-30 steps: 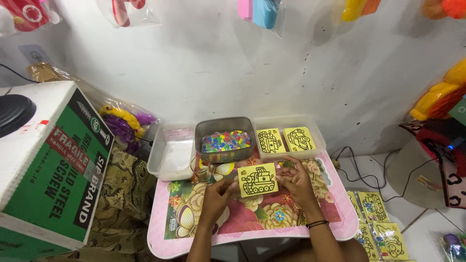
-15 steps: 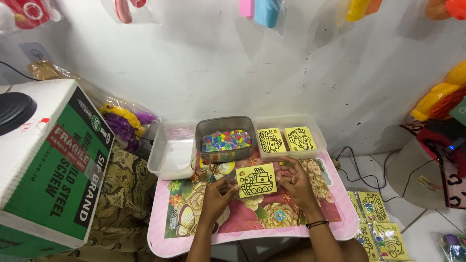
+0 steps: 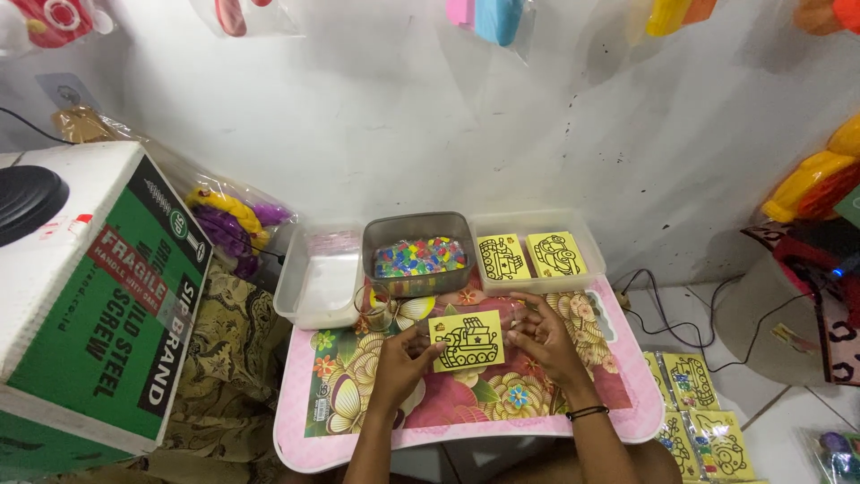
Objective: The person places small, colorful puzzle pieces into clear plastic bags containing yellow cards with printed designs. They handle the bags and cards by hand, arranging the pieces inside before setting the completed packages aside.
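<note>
Yellow card (image 3: pixel 467 341) lay flat on the desk (image 3: pixel 358 430), pinched at either edge by left hand (image 3: pixel 400 363) and right hand (image 3: pixel 544 336), fingers narrow, likely steadying it; bead tub (image 3: pixel 419 255) near.

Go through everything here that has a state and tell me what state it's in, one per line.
Yellow card: held flat above the tray, between both hands.
Left hand: gripping the card's left edge.
Right hand: gripping its right edge.
Grey tub: open, part-filled with coloured bits.
Clear tub: open, two yellow cards inside.
White tub: open.
</note>
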